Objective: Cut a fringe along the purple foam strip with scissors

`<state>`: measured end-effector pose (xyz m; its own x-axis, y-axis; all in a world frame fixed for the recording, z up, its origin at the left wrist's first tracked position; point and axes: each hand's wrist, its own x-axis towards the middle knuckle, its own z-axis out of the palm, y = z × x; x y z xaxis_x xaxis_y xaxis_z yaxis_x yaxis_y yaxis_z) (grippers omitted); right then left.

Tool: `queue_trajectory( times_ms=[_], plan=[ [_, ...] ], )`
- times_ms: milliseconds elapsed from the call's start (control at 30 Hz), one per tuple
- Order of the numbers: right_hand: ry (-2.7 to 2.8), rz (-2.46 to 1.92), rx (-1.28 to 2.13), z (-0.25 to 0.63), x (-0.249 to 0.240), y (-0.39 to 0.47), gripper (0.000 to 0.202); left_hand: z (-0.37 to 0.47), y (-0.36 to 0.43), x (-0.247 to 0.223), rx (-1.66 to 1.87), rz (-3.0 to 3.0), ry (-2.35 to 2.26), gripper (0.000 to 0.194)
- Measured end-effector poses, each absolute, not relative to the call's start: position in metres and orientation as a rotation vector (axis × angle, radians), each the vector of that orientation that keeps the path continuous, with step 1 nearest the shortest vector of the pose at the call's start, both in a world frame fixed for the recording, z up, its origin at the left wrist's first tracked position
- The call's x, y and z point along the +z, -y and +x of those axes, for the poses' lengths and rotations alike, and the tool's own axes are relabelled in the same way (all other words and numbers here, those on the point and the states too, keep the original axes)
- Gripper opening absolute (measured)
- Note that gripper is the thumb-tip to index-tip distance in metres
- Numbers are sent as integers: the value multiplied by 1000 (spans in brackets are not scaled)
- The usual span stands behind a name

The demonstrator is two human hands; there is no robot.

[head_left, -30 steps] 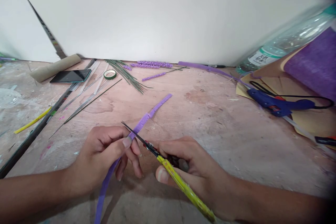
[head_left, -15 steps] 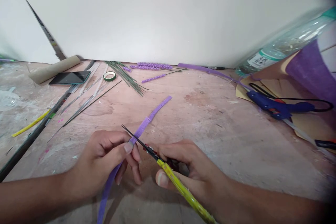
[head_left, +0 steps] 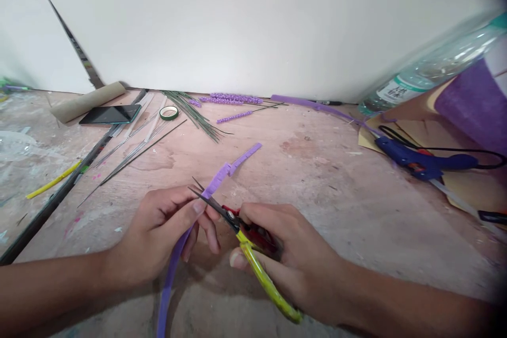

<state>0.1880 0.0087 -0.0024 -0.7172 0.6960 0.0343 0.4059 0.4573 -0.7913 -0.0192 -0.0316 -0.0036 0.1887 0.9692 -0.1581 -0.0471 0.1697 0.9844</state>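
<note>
A narrow purple paper strip [head_left: 215, 181], with small cuts along its edge beyond the fingers, runs through my left hand [head_left: 170, 232]. Thumb and index finger pinch it, and its tail hangs down toward the bottom of the view. My right hand [head_left: 293, 253] grips scissors [head_left: 261, 274] with a yellow handle and dark blades. The blades are parted around the strip's edge, close to my left thumb tip. Part of the scissors' red inner side is covered by my right fingers.
Behind lie purple flower stems [head_left: 233, 99], green wires [head_left: 194, 119], green tape [head_left: 169, 112], a phone [head_left: 111, 114] and a cardboard tube [head_left: 89, 103]. To the right are a blue glue gun [head_left: 415, 161] and a plastic bottle [head_left: 420, 82]. A yellow stick [head_left: 53, 179] lies left.
The scissor blades have gone from nearly closed to parted, and their yellow handle has swung outward. The view has shifted slightly, and my left hand still pinches the strip.
</note>
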Motion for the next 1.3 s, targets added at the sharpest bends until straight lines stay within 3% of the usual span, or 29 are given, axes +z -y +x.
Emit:
queue_trajectory(
  times_ms=[767, 1033, 1300],
  plan=[
    [2331, -928, 1160, 190, -7, -5, 43, -20, 31, -4, 949, 1127, -1117, 28],
    [2262, -885, 1421, 189, 4, -6, 47, -25, 33, -1, 892, 1269, -1109, 33],
    [2181, -803, 1523, 190, 3, -7, 38, -24, 34, -2, 877, 1157, -1098, 31]
  ],
)
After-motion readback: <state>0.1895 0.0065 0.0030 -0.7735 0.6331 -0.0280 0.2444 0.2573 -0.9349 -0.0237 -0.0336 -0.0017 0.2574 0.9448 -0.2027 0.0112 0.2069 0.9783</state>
